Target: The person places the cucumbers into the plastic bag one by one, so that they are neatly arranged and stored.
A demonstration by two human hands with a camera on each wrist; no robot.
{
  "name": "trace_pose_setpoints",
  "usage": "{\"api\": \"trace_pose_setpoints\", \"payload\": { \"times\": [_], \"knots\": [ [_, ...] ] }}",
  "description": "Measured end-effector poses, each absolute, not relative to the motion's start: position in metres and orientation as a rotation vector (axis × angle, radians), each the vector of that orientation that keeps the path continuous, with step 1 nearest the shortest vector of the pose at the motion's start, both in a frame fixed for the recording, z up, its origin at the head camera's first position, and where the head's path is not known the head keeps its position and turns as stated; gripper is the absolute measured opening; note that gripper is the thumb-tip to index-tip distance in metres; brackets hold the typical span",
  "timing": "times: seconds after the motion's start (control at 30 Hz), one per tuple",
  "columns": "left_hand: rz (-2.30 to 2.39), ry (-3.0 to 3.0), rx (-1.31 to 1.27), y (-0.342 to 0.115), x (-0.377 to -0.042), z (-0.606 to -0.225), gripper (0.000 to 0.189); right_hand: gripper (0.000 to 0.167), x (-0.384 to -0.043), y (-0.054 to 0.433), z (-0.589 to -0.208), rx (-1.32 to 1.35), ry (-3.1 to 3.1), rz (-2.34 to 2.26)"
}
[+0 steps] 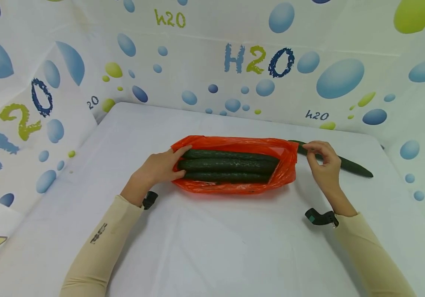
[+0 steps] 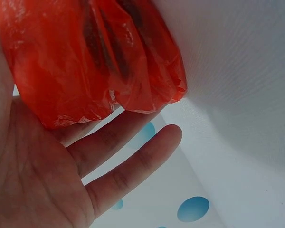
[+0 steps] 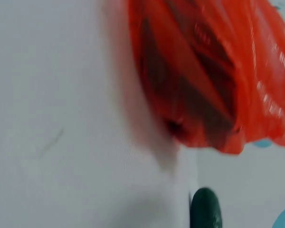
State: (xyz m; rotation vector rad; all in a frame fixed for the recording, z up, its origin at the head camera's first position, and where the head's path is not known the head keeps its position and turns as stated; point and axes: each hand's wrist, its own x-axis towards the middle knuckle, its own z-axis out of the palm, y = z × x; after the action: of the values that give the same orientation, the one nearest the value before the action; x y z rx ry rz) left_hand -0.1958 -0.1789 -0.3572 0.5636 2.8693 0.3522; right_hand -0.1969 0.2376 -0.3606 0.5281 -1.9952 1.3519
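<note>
A red plastic bag [image 1: 234,189] lies on the table with its open side facing up, and three long dark green cucumbers [image 1: 229,166] lie side by side in it. My left hand [image 1: 160,165] grips the bag's left end, thumb and a finger reaching over its rim onto the cucumbers' ends; in the left wrist view the last finger [image 2: 137,166] extends free of the bag. Just off the bag's right end is my right hand [image 1: 324,161], fingers loosely bent, with nothing visible in them. Beneath and behind it a single cucumber [image 1: 353,167] lies outside the bag, partly hidden by that hand.
A white cloth covers the table [image 1: 212,243]. Behind and to the left hangs a white curtain [image 1: 205,53] printed with blue and green drops. Dark wrist cameras [image 1: 320,217] are strapped to both wrists.
</note>
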Motion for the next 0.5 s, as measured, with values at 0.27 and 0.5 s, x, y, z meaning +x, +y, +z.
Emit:
{"api": "trace_pose_setpoints", "payload": {
  "times": [0.27,0.5],
  "knots": [
    [0.366,2.879,0.571,-0.18,-0.196,-0.359,0.075,0.02,-0.23,0.275,-0.398,0.376,-2.088,1.214],
    [0.373,2.879,0.58,-0.18,-0.195,-0.359,0.076,0.027,-0.245,0.304,-0.416,0.196,-2.316,1.109]
  ]
}}
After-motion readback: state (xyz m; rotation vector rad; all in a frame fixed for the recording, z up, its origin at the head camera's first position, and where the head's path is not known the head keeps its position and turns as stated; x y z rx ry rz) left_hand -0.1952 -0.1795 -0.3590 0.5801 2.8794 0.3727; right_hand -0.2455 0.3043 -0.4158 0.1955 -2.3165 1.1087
